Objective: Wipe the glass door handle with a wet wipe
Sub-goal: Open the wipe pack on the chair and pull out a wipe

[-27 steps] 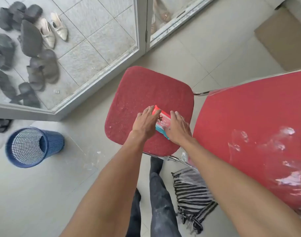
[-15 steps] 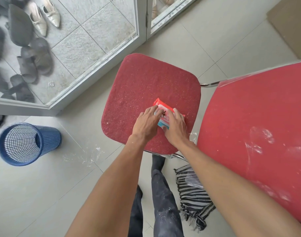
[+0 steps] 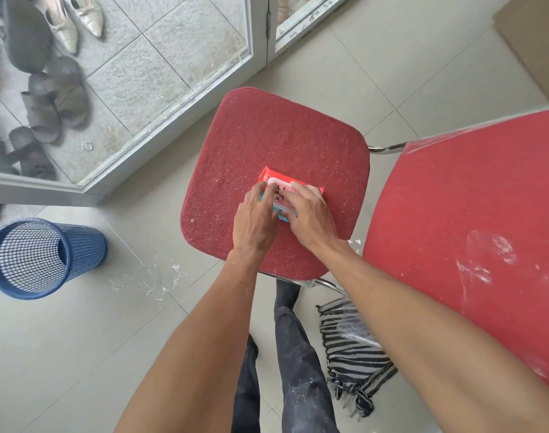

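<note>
Fingers [image 3: 268, 195] of both hands pressed down on a red and teal wet-wipe pack [image 3: 278, 184], the left hand [image 3: 256, 218] covering its near left corner and the right hand [image 3: 309, 217] lying across its right half, fingertips bent onto the white flap on top. Whether the right fingertips had pinched the flap or only rested on it could not be told; neither hand was closed around the pack.

Beyond and to the left of the fingers, a glass door [image 3: 160, 73] in a pale grey frame stood across the tiled floor [image 3: 64, 354], with grey slippers [image 3: 57, 95] and a pair of cream shoes [image 3: 76, 20] lying behind the glass. No door handle showed in the view. To the right of the fingers, a large red chair seat [image 3: 485, 229], smeared with white dust and partly wrapped in clear plastic, filled that side of the frame.

Directly beneath the hands was a second red cushioned seat [image 3: 267, 132], speckled with white dust; the pack lay on its near right part, just ahead of the knuckles, its far red edge sticking out past the fingertips. Well to the left of the fingers and nearer the person, a blue mesh wastebasket [image 3: 42, 257] stood on the floor. Below the wrists, a black and white striped cloth [image 3: 354, 354] lay beside the person's dark, dust-flecked trouser legs [image 3: 298, 370].
</note>
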The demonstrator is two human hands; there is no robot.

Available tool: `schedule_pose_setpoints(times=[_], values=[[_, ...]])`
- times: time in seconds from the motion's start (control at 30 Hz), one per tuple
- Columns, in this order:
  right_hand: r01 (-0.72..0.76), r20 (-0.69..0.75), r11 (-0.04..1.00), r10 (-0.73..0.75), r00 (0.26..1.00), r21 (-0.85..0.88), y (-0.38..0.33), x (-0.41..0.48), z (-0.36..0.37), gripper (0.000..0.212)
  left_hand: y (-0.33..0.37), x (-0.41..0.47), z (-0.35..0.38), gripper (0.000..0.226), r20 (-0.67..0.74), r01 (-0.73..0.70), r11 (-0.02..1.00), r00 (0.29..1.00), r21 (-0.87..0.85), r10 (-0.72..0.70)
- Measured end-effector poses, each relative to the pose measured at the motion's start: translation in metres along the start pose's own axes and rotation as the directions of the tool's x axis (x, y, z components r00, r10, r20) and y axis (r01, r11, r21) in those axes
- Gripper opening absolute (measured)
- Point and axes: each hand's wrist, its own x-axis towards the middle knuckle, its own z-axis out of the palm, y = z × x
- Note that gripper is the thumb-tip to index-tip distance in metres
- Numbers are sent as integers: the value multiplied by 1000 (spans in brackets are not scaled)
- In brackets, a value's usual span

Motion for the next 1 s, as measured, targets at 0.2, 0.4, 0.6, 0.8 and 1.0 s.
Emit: schedule_pose_setpoints(times=[0.2,0.4,0.6,0.8,1.0], values=[[8,-6,999,-8,1000,37,7,-1,6,43,-3,5,2,68,-4,71,996,997,-57,-72],[50,-106,986,-33,994,157,20,1,2,32,-1,6,4,75,-5,128,990,992,-58,-128],[-113,-398,961,210,893,253,19,20,-1,21,-1,5,4,70,-20,134,990,991,-34,-135],[-371,-399,894,444,802,249,15,33,-3,21,0,5,4,68,-27,139,990,990,-18,-139],[-329,-264,931,361,894,159,9,13,9,5,-1,6,5,66,-43,136,991,990,-2,-136]])
